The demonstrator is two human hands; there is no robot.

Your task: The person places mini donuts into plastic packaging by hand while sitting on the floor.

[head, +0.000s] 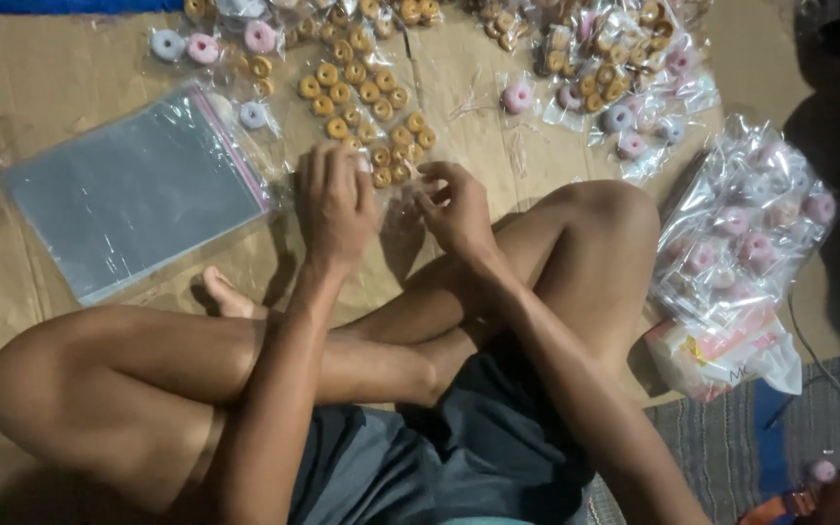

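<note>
I sit cross-legged on cardboard (51, 68). My left hand (335, 201) rests palm down at the near edge of a clear plastic sheet covered with several small tan ring-shaped sweets (367, 102). My right hand (454, 206) is just to its right, fingers curled and pinching at the thin plastic by the same rings; what it grips is too small to tell. A stack of clear zip bags with a pink strip (138, 190) lies to the left of my hands.
Pink and pale blue ring sweets (201, 47) lie at the back left. More bagged rings (614, 68) are heaped at the back right. A pile of filled clear packets (746, 228) sits beside my right knee, above a white plastic bag (731, 355).
</note>
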